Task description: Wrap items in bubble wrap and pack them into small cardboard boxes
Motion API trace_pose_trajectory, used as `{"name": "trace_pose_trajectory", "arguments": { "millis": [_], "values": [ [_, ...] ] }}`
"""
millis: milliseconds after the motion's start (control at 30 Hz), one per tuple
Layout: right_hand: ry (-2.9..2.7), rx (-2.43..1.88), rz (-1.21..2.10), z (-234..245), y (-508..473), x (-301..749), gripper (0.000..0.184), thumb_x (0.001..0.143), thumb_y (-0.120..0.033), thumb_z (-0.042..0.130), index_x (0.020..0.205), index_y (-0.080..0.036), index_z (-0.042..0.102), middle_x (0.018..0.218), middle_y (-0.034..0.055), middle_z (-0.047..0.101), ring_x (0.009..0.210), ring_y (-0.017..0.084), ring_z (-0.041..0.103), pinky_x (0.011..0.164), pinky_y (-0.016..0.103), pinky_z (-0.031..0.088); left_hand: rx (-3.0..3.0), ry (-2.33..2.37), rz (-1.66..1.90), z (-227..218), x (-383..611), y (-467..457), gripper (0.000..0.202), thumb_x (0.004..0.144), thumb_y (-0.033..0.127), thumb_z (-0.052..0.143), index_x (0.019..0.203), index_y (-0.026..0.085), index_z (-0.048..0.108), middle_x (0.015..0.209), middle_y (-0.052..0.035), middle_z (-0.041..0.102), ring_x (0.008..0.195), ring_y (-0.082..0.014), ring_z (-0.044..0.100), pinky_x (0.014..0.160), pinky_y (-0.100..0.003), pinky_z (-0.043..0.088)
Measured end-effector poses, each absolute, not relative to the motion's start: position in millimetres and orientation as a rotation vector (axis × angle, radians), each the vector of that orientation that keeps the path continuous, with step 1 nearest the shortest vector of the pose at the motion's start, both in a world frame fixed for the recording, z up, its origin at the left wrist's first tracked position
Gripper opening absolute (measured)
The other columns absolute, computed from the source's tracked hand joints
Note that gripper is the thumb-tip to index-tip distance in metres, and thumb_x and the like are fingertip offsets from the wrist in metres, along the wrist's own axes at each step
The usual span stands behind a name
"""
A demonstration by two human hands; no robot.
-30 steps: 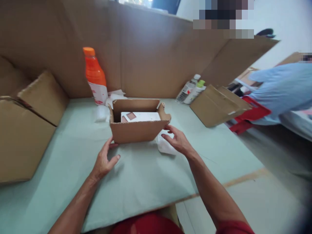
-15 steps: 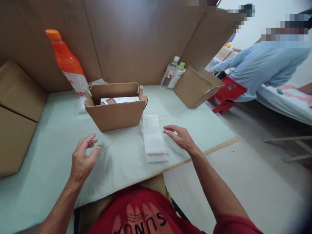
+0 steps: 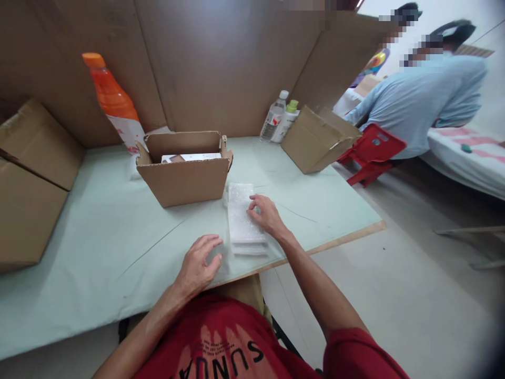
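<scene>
A small stack of bubble wrap pouches (image 3: 242, 223) lies on the pale green table, near its front edge. Over the stack's right side is my right hand (image 3: 266, 213), fingers bent and thumb apart; whether it touches the top pouch I cannot tell. My left hand (image 3: 201, 262) is just left of the stack, fingers curved and apart, holding nothing. Behind the hands stands an open cardboard box (image 3: 185, 181), with a white printed box (image 3: 197, 157) showing inside it.
At the back left leans a large orange bottle (image 3: 114, 100). A clear bottle (image 3: 273, 118), a green-capped bottle (image 3: 290, 118) and a tilted cardboard box (image 3: 315, 142) stand back right. Large cartons (image 3: 31, 205) line the left. A person in light blue (image 3: 442, 100) sits beyond on a red chair (image 3: 376, 150).
My left hand has moved right, toward the pouches. My right hand has moved left, from beside the stack to over its right side. The person in blue has shifted posture.
</scene>
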State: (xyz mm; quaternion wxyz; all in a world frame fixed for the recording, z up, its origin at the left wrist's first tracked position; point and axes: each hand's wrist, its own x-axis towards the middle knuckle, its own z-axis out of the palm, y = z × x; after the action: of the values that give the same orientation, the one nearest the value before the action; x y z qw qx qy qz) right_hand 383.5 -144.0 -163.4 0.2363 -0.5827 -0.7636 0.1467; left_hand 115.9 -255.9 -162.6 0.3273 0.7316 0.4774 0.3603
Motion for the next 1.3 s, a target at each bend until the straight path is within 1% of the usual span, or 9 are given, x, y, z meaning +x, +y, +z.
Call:
{"name": "trace_pose_trajectory", "arguments": {
  "millis": [133,233,467,600,733,900,1000,1133,1300],
  "values": [
    [-2.039,-1.484,0.422,-159,-154,390,0.021,0.091,-0.025,0.056,0.110,-0.023,0.064,0.130,0.0099,0.067,0.123,0.025,0.061,0.104,0.043,0.047,1.903,1.296,0.969,-162,120,-253,0.029,0.087,0.019,0.056,0.113,0.018,0.068,0.119,-0.0117,0.070,0.110,-0.0246,0.067,0.077,-0.033,0.060],
    [-2.114,-1.571,0.355,-162,-143,389,0.038,0.088,-0.026,0.062,0.125,-0.021,0.061,0.135,0.0125,0.064,0.128,0.030,0.056,0.108,0.047,0.043,1.999,1.287,0.958,-164,134,-249,0.031,0.087,0.016,0.054,0.115,0.017,0.067,0.118,-0.0117,0.071,0.111,-0.0243,0.065,0.085,-0.036,0.059],
    [-2.216,-1.640,0.286,-172,-129,377,0.006,0.086,-0.021,0.065,0.091,-0.021,0.068,0.136,0.0130,0.063,0.129,0.033,0.053,0.103,0.050,0.041,2.158,1.276,0.896,-169,171,-220,0.038,0.087,0.016,0.055,0.124,0.019,0.063,0.126,-0.0108,0.069,0.117,-0.0261,0.060,0.103,-0.046,0.050],
    [-2.251,-1.635,0.292,-170,-135,380,0.015,0.090,-0.020,0.060,0.103,-0.021,0.067,0.128,0.0116,0.068,0.119,0.030,0.060,0.100,0.045,0.042,2.222,1.318,0.810,-174,182,-207,0.041,0.086,0.016,0.056,0.126,0.019,0.061,0.127,-0.0117,0.067,0.117,-0.0270,0.058,0.103,-0.046,0.047],
    [-2.264,-1.690,0.287,-169,-132,379,0.040,0.086,-0.024,0.066,0.126,-0.020,0.062,0.117,0.0120,0.072,0.115,0.032,0.060,0.097,0.046,0.041,2.317,1.345,0.697,-178,192,-208,0.047,0.081,0.015,0.061,0.128,0.019,0.058,0.127,-0.0147,0.064,0.119,-0.0313,0.056,0.098,-0.049,0.047],
    [-2.286,-1.747,0.307,-170,-127,375,0.022,0.087,-0.027,0.067,0.108,-0.022,0.072,0.097,0.0092,0.075,0.102,0.031,0.062,0.092,0.044,0.041,2.436,1.342,0.656,-176,197,-219,0.048,0.082,0.008,0.057,0.129,0.018,0.055,0.116,-0.0135,0.065,0.119,-0.0313,0.054,0.104,-0.052,0.039],
    [-2.284,-1.753,0.323,-167,-128,374,0.011,0.085,-0.028,0.069,0.092,-0.021,0.074,0.099,0.0102,0.074,0.103,0.032,0.062,0.090,0.043,0.042,2.461,1.344,0.670,-172,196,-225,0.037,0.084,0.007,0.053,0.119,0.016,0.060,0.099,-0.0121,0.065,0.102,-0.0302,0.057,0.096,-0.052,0.042],
    [-2.262,-1.688,0.334,-156,-135,380,0.006,0.084,-0.024,0.070,0.088,-0.021,0.071,0.122,0.0098,0.070,0.117,0.031,0.060,0.095,0.043,0.042,2.504,1.232,0.721,-155,188,-243,0.018,0.085,0.007,0.052,0.090,0.020,0.063,0.088,-0.0077,0.062,0.091,-0.0259,0.056,0.088,-0.044,0.046],
    [-2.225,-1.592,0.370,-145,-151,398,0.007,0.087,-0.024,0.064,0.093,-0.024,0.068,0.111,0.0055,0.075,0.109,0.027,0.064,0.100,0.044,0.043,2.518,0.943,0.873,-143,170,-284,0.021,0.086,0.003,0.051,0.094,0.020,0.062,0.100,-0.0074,0.066,0.095,-0.0218,0.057,0.091,-0.040,0.047]
  ]
}}
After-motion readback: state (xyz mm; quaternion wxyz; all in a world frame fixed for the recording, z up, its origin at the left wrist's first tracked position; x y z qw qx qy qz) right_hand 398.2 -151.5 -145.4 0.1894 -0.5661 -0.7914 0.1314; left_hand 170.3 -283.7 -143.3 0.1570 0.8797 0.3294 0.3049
